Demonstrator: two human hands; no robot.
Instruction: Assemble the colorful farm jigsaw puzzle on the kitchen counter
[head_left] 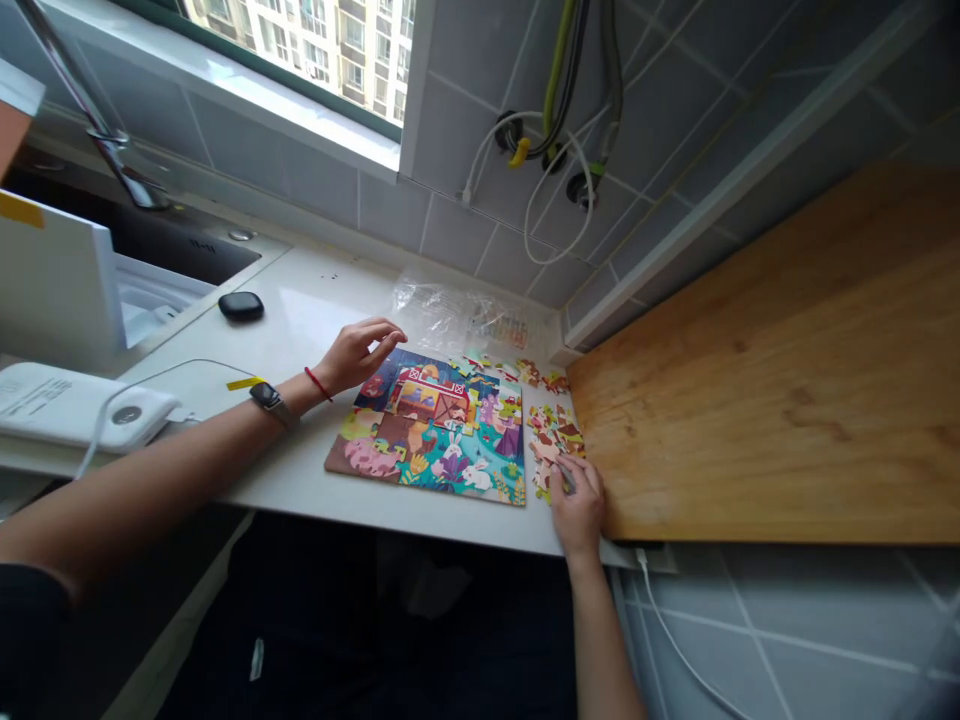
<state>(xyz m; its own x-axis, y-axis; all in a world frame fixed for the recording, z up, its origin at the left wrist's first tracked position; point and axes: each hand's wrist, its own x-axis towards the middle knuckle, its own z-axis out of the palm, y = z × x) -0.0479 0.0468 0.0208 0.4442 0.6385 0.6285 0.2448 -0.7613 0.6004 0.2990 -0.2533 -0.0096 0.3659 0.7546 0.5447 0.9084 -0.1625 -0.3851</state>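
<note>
A colourful jigsaw puzzle (457,470) with a red barn, rabbits and a pink pig lies on the white counter, partly put together. My left hand (361,352) hovers at its upper left corner, fingers loosely bent and apart, holding nothing. Beyond the puzzle's right edge, my right hand (579,505) rests low among the loose puzzle pieces (551,425). Its thumb and fingers pinch a small greyish piece, which looks like a puzzle piece (568,480) and is partly hidden by the fingers. More loose pieces (529,372) lie along the puzzle's top right edge.
Crumpled clear plastic (431,308) lies behind the puzzle. A wooden board (780,400) stands close on the right. To the left are a black case (241,306), a white power bank (82,405) with a cable, and a sink (187,245). Cables hang on the tiled wall.
</note>
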